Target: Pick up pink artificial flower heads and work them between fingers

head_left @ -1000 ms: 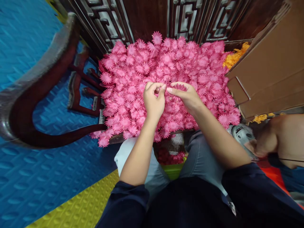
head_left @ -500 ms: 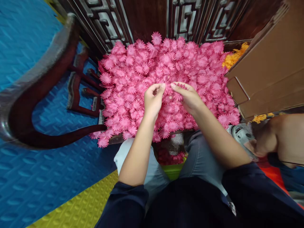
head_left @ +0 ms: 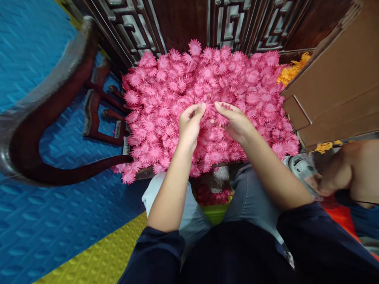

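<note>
Between my two hands are pink artificial flower heads with thin pointed petals. My left hand [head_left: 190, 123] pinches the edge of one pink flower [head_left: 209, 108] between thumb and fingertips. My right hand [head_left: 233, 120] is closed on another pink flower [head_left: 220, 119], its thumb on top and petals showing around the fingers. Whether the two flowers touch is hard to make out against the pink behind. Below and around both hands lies a deep pile of similar pink flowers [head_left: 166, 114], spread across a dark wooden seat.
A dark carved wooden armrest [head_left: 26, 157] curves on the left above blue matting [head_left: 74, 221]. Lattice panels [head_left: 183, 23] stand behind the pile. On the right are a cardboard box [head_left: 337, 83], orange flowers [head_left: 293, 71] and another person's leg [head_left: 352, 167]. A green container [head_left: 217, 214] sits between my knees.
My hands have drawn very slightly apart, the flower at my left fingertips tilting a little. The pile looks the same.
</note>
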### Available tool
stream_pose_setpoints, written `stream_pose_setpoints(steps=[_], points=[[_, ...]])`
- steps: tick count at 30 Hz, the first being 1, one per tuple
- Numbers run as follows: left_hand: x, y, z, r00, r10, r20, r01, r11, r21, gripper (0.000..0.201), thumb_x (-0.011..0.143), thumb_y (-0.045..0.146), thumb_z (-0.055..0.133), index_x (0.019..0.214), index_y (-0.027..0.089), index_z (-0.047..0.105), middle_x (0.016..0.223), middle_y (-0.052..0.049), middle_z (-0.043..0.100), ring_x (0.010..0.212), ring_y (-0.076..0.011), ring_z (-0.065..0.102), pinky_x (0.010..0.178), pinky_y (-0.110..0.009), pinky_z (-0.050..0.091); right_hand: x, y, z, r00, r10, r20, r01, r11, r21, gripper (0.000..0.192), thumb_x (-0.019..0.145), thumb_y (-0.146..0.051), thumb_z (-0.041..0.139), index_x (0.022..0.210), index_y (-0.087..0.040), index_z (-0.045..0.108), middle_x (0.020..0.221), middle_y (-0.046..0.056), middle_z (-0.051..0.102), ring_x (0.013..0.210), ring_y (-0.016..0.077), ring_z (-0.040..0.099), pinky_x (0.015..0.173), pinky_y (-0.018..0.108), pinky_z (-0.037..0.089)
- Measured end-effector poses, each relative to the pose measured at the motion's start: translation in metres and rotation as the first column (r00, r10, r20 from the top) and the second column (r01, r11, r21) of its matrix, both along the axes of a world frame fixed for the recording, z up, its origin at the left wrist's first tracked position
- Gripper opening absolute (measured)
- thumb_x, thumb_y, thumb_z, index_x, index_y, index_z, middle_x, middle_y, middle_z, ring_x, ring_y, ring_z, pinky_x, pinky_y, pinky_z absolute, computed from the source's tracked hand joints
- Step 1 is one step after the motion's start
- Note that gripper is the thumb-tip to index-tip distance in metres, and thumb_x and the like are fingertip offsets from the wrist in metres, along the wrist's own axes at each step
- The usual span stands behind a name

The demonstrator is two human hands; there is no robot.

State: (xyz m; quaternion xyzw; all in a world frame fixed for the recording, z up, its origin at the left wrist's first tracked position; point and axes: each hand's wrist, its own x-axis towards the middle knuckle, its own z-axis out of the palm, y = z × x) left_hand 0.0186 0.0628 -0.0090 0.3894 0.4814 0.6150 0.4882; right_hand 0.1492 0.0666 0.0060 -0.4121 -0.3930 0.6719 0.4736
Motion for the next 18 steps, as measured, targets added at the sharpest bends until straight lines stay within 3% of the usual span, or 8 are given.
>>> stream_pose_setpoints(steps=[7, 13, 18], points=[[-0.0005, 0.0014, -0.0012, 1.000, -0.025, 0.016, 0.026, 0.998, -0.056, 0.017, 0.071, 0.035, 0.073, 0.077, 0.020, 0.069, 0.088, -0.002, 0.072, 0.093, -0.0162, 0.064, 0.084, -0.029, 0.050, -0.0012, 0.0018, -0.0008, 1.000, -0.017, -0.015, 0.017, 0.999, -0.049, 0.031, 0.063, -0.043, 0.077, 0.081, -0.022, 0.065, 0.090, 0.001, 0.070, 0.089, 0.0152, 0.065, 0.079, 0.033, 0.058], [-0.0008, 0.0019, -0.0034, 1.000, 0.004, 0.003, -0.003, 0.999, -0.048, 0.014, 0.071, 0.032, 0.073, 0.077, 0.020, 0.070, 0.092, -0.003, 0.073, 0.097, -0.0165, 0.065, 0.087, -0.030, 0.051, -0.0020, 0.0011, -0.0025, 0.998, -0.027, 0.065, 0.026, 0.999, 0.027, 0.040, 0.062, -0.053, 0.075, 0.084, -0.022, 0.063, 0.087, 0.002, 0.069, 0.091, 0.0176, 0.065, 0.079, 0.037, 0.057], [-0.0003, 0.0013, -0.0035, 1.000, 0.006, -0.010, -0.006, 1.000, -0.018, 0.012, 0.071, 0.031, 0.073, 0.074, 0.020, 0.069, 0.087, -0.002, 0.073, 0.090, -0.0154, 0.065, 0.087, -0.029, 0.050, -0.0024, -0.0001, -0.0015, 1.000, -0.021, 0.018, 0.020, 0.999, 0.033, 0.042, 0.055, -0.050, 0.080, 0.082, -0.022, 0.064, 0.089, 0.001, 0.069, 0.087, 0.0158, 0.064, 0.078, 0.034, 0.057]])
